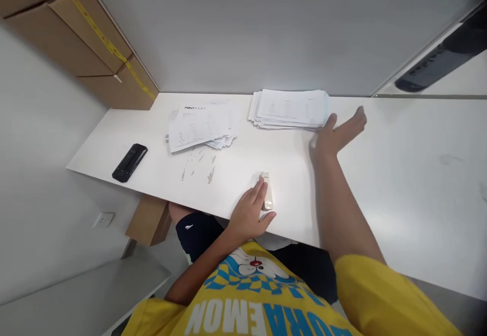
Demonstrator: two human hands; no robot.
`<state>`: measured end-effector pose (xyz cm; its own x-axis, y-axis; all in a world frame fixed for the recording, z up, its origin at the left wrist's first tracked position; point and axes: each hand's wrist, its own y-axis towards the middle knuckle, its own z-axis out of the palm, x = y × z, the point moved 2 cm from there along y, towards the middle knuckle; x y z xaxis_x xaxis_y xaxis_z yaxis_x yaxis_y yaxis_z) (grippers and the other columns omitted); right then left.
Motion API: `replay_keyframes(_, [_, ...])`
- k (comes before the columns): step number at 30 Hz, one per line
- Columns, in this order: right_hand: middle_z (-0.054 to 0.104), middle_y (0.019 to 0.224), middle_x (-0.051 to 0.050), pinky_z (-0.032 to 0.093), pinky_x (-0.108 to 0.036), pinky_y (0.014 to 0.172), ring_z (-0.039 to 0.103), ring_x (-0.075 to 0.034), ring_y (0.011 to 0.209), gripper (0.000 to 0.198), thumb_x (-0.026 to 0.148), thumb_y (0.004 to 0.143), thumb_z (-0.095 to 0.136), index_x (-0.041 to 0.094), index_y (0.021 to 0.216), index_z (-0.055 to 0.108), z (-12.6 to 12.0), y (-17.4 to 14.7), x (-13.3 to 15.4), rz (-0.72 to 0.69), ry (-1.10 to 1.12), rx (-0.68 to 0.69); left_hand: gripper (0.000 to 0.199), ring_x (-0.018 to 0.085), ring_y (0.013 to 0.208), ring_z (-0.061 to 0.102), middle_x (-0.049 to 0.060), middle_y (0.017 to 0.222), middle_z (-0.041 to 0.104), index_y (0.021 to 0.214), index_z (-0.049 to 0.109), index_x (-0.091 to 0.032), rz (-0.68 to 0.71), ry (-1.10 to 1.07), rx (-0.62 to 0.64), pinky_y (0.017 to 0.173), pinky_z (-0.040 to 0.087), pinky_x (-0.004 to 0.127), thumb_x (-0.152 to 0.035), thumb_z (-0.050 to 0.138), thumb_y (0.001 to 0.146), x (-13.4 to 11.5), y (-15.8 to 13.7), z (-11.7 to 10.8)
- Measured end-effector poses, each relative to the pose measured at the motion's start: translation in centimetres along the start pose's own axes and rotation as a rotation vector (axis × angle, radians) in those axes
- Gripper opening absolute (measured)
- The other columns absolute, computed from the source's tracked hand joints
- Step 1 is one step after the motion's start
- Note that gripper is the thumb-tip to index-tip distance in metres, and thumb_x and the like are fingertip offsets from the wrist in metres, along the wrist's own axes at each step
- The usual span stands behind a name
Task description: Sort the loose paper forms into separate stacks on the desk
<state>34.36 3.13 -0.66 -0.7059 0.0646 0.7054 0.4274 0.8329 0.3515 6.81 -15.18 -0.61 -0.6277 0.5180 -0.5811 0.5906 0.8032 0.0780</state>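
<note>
A small cream stapler (268, 197) lies lengthwise near the front edge of the white table. My left hand (249, 213) rests flat beside it, fingers stretched out and their tips touching its left side. Nothing is gripped in that hand. My right hand (337, 134) is further back on the table, set on its edge with thumb and fingers apart. It is open, just at the right front corner of a neat stack of printed papers (291, 107). To the left, a looser pile of printed sheets (198, 125) lies with its edges uneven.
A black phone (130, 163) lies at the table's left end. Cardboard boxes (87, 41) with yellow tape stand at the back left, and another box (148, 219) is under the table. A grey partition (243, 31) borders the back. At the upper right is a dark cylindrical object (429, 67).
</note>
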Motion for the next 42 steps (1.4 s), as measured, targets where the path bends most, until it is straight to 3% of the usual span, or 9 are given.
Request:
replay_keyframes(2, [0.039, 0.147, -0.029, 0.023, -0.056, 0.117, 0.031, -0.039, 0.142, 0.053, 0.037, 0.098, 0.038, 0.003, 0.139, 0.046, -0.2, -2.0, -0.3, 0.027, -0.029, -0.069, 0.086, 0.031, 0.153, 0.027, 0.014, 0.168, 0.016, 0.161, -0.007, -0.022, 0.012, 0.013, -0.011, 0.12, 0.038, 0.051, -0.047, 0.047, 0.099, 0.0, 0.1, -0.2])
replay_keyframes(5, [0.043, 0.146, -0.026, 0.026, -0.057, 0.117, 0.032, -0.038, 0.143, 0.057, 0.043, 0.094, 0.045, 0.008, 0.139, 0.05, 0.1, -4.7, 0.4, -0.046, -0.031, 0.046, 0.08, 0.031, 0.155, 0.02, 0.01, 0.168, 0.022, 0.162, -0.001, -0.026, 0.023, 0.107, -0.093, 0.121, 0.036, 0.055, -0.048, 0.044, 0.099, 2.7, 1.3, -3.0])
replay_keyframes(11, [0.053, 0.139, -0.026, 0.032, -0.056, 0.114, 0.042, -0.037, 0.137, 0.053, 0.039, 0.091, 0.045, 0.008, 0.132, 0.057, 0.2, -7.7, 1.0, -0.105, -0.03, 0.174, 0.055, 0.034, 0.156, 0.017, 0.015, 0.157, 0.044, 0.149, 0.043, -0.021, -0.098, 0.378, -0.427, 0.122, 0.017, 0.07, -0.036, 0.048, 0.097, 16.4, 5.2, -16.5])
replay_keyframes(14, [0.06, 0.132, -0.024, 0.037, -0.058, 0.109, 0.049, -0.038, 0.129, 0.049, 0.037, 0.09, 0.045, 0.011, 0.128, 0.06, 0.0, -7.7, 0.8, -0.097, -0.025, 0.17, 0.044, 0.03, 0.152, 0.029, 0.014, 0.139, 0.063, 0.135, 0.057, -0.018, -0.068, 0.458, -0.426, 0.118, 0.025, 0.069, -0.019, 0.044, 0.093, 20.1, 4.4, -19.3])
replay_keyframes(18, [0.071, 0.113, -0.018, 0.046, -0.054, 0.1, 0.059, -0.037, 0.115, 0.04, 0.042, 0.087, 0.049, 0.018, 0.111, 0.07, -0.1, -8.0, 2.3, -0.006, 0.103, 0.206, 0.055, 0.029, 0.148, 0.038, 0.015, 0.134, 0.066, 0.137, 0.058, -0.016, -0.047, 0.502, -0.484, 0.113, 0.039, 0.061, -0.007, 0.045, 0.085, 19.6, 1.1, -16.5])
replay_keyframes(22, [0.075, 0.091, -0.008, 0.053, -0.046, 0.089, 0.066, -0.033, 0.101, 0.033, 0.052, 0.086, 0.055, 0.026, 0.091, 0.074, 0.7, -9.9, 6.6, 0.119, 0.359, 0.474, 0.055, 0.03, 0.145, 0.043, 0.013, 0.139, 0.063, 0.141, 0.055, -0.019, -0.049, 0.517, -0.402, 0.109, 0.045, 0.058, -0.008, 0.047, 0.088, 17.0, -1.3, -11.9])
replay_keyframes(29, [0.073, 0.12, -0.008, 0.053, -0.043, 0.095, 0.065, -0.03, 0.113, 0.048, 0.058, 0.086, 0.06, 0.026, 0.121, 0.069, 0.9, -12.8, 12.2, 0.327, 0.658, 0.703, 0.059, 0.024, 0.147, 0.038, 0.009, 0.147, 0.056, 0.148, 0.047, -0.022, 0.118, 0.483, -0.392, 0.115, 0.043, 0.053, -0.003, 0.033, 0.094, 10.2, -2.8, -6.3])
replay_keyframes(37, [0.077, 0.11, -0.008, 0.061, -0.047, 0.085, 0.071, -0.034, 0.106, 0.049, 0.065, 0.087, 0.06, 0.031, 0.121, 0.071, -3.9, -17.4, 8.1, 0.338, 0.751, 0.72, 0.063, 0.026, 0.149, 0.033, 0.005, 0.148, 0.054, 0.156, 0.034, -0.03, 0.285, 0.485, -0.367, 0.122, 0.035, 0.053, -0.006, 0.037, 0.098, 5.8, -3.0, -4.8])
replay_keyframes(42, [0.077, 0.113, -0.01, 0.056, -0.056, 0.096, 0.07, -0.039, 0.107, 0.041, 0.055, 0.076, 0.078, 0.024, 0.103, 0.076, -7.5, -20.3, 4.8, 0.476, 0.686, 0.476, 0.092, 0.034, 0.155, 0.007, 0.008, 0.168, 0.014, 0.162, -0.004, -0.031, 0.244, 0.3, -0.206, 0.125, 0.018, 0.063, -0.012, 0.049, 0.09, 4.4, -2.6, -4.5])
